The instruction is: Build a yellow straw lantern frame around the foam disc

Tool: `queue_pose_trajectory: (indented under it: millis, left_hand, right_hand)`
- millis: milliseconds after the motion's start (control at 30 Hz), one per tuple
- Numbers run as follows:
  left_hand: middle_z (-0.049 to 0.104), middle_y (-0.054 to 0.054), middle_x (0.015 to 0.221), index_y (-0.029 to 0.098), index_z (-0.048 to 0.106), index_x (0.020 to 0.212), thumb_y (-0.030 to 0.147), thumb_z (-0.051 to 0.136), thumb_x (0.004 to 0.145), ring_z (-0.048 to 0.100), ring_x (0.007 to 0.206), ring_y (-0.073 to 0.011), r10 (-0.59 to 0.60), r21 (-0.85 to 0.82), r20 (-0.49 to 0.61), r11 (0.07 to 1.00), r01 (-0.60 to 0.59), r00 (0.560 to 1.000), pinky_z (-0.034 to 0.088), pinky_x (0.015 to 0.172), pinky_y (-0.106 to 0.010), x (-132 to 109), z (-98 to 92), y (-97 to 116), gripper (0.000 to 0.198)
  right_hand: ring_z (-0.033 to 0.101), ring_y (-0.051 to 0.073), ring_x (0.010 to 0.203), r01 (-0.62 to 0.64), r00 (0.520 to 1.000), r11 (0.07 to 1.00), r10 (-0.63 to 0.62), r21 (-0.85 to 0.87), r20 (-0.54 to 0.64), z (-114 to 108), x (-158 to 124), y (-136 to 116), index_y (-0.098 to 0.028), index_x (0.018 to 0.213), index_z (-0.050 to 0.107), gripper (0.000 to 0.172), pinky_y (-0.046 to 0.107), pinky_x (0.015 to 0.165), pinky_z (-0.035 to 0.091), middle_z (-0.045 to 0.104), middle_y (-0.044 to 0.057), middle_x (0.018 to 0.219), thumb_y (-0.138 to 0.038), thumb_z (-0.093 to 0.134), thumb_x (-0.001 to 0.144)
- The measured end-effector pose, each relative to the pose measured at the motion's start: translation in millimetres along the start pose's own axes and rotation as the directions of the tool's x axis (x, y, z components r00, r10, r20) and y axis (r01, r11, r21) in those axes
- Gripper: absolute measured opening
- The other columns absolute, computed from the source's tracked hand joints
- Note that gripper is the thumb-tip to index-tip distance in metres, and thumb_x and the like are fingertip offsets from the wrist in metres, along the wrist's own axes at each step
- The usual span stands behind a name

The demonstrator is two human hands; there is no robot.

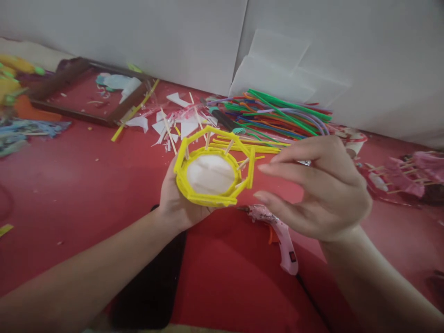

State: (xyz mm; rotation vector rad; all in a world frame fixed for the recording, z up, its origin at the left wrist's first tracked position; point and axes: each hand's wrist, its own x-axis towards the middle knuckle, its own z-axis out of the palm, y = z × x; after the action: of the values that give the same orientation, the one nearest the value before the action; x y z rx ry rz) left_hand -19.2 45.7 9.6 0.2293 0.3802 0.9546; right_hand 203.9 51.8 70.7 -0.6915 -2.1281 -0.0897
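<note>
A small round craft basket (208, 200) rests in my left hand (176, 210), whose fingers are mostly hidden beneath and behind it. It has a white disc base (211, 175), yellow pipe-cleaner bands and short wooden sticks standing up to an angular yellow top rim. At the right, that rim has a gap with a loose-looking end. My right hand (319, 189) hovers just right of the rim, thumb and fingers apart, apparently not touching it. Below, a pink hot glue gun (286, 245) lies on the red table with its nozzle toward the basket.
Behind the basket lie many coloured pipe cleaners (277, 113), yellow strips (253, 145) and white paper scraps (187, 127). A brown frame (76, 115) stands back left. A black phone-like slab (149, 282) lies under my left forearm. Pink pieces with sticks (409, 175) sit at right.
</note>
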Motion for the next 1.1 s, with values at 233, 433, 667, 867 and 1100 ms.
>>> queue_pose_trajectory:
  millis: [233, 433, 667, 867, 1100]
  left_hand:
    - [0.083, -0.009, 0.099, 0.011, 0.069, 0.121, 0.067, 0.045, 0.097, 0.079, 0.086, -0.0273, 0.060, -0.012, 0.022, 0.998, -0.060, 0.998, 0.064, 0.073, -0.036, 4, 0.7, -5, 0.065]
    - [0.082, -0.008, 0.097, 0.013, 0.069, 0.124, 0.069, 0.052, 0.093, 0.078, 0.089, -0.0290, 0.027, -0.010, 0.093, 1.000, -0.027, 0.995, 0.063, 0.075, -0.037, 3, -5.9, -6, 0.067]
    - [0.082, -0.008, 0.101, 0.016, 0.070, 0.120, 0.063, 0.056, 0.091, 0.078, 0.094, -0.0327, 0.056, 0.054, 0.085, 0.997, -0.061, 0.995, 0.064, 0.079, -0.045, 2, -1.1, -4, 0.057]
    - [0.081, -0.011, 0.113, 0.016, 0.066, 0.128, 0.053, 0.050, 0.094, 0.075, 0.109, -0.0356, 0.035, -0.008, 0.042, 0.999, -0.034, 0.999, 0.056, 0.099, -0.056, 1, 0.8, 0, 0.052]
    - [0.081, -0.013, 0.109, 0.013, 0.067, 0.127, 0.060, 0.049, 0.095, 0.077, 0.103, -0.0307, -0.012, -0.035, 0.068, 0.999, 0.014, 0.998, 0.062, 0.085, -0.040, 4, -1.9, 1, 0.060]
  right_hand:
    - [0.069, 0.024, 0.083, 0.045, 0.999, 0.999, -0.045, -0.008, 0.030, 3, -6, -2, -0.032, 0.111, 0.072, 0.024, 0.043, 0.080, 0.054, 0.073, 0.003, 0.095, -0.033, 0.080, 0.088]
    - [0.070, 0.023, 0.081, 0.072, 0.992, 0.997, -0.068, -0.040, 0.104, -1, -2, -2, -0.034, 0.101, 0.074, 0.013, 0.041, 0.078, 0.057, 0.075, 0.002, 0.091, -0.036, 0.079, 0.089]
    - [0.068, 0.024, 0.080, 0.057, 0.998, 0.995, -0.055, 0.086, -0.026, 7, -4, -2, -0.026, 0.109, 0.074, 0.023, 0.043, 0.075, 0.056, 0.073, 0.006, 0.090, -0.031, 0.080, 0.087]
    - [0.070, 0.027, 0.094, -0.163, 0.984, 0.967, 0.173, 0.194, -0.037, 5, -6, -1, -0.027, 0.112, 0.071, 0.022, 0.045, 0.082, 0.058, 0.075, 0.007, 0.099, -0.022, 0.065, 0.092]
    - [0.071, 0.025, 0.100, -0.158, 0.947, 0.983, 0.125, 0.090, 0.294, 3, -9, 11, -0.021, 0.109, 0.066, 0.031, 0.040, 0.089, 0.059, 0.076, 0.008, 0.106, -0.009, 0.060, 0.081]
